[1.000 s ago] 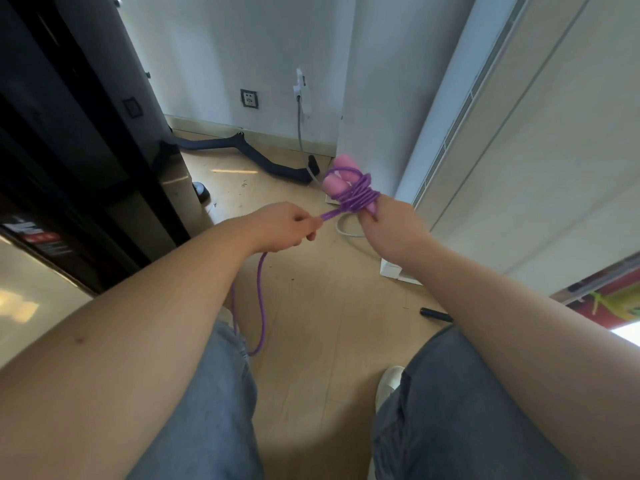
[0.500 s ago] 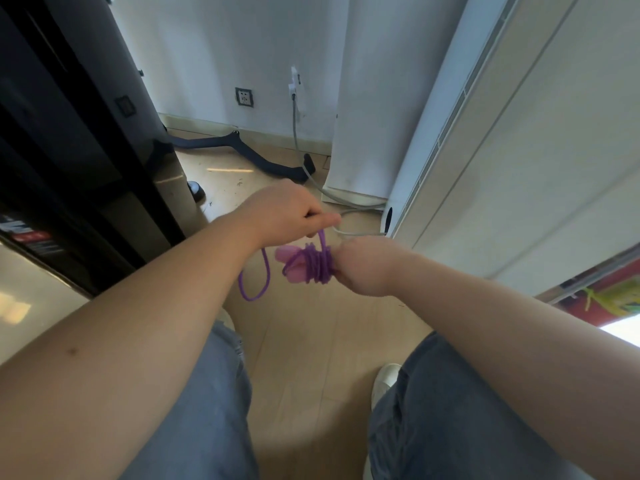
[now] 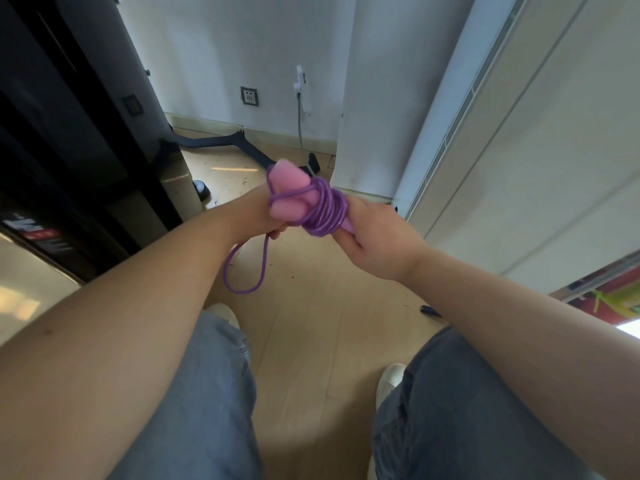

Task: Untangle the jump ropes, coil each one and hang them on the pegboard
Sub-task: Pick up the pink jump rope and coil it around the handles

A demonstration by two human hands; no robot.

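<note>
A purple jump rope (image 3: 323,211) is wound in several turns around its two pink handles (image 3: 287,192), held out in front of me above the wooden floor. My right hand (image 3: 372,239) grips the lower ends of the handles below the coil. My left hand (image 3: 258,213) sits just behind the handles and pinches the free end of the rope. A short loose loop (image 3: 242,271) hangs down from that hand. No pegboard is in view.
A black cabinet (image 3: 86,140) stands at the left. A white panelled wall (image 3: 519,133) runs along the right. At the back, a dark stand leg (image 3: 221,142) and a grey cable (image 3: 300,123) lie by the wall. A small black object (image 3: 430,311) lies on the floor.
The wrapped handles rose and tilted back up. My left hand moved from above the bundle to behind it. The hanging loop stays short after being much longer a second ago.
</note>
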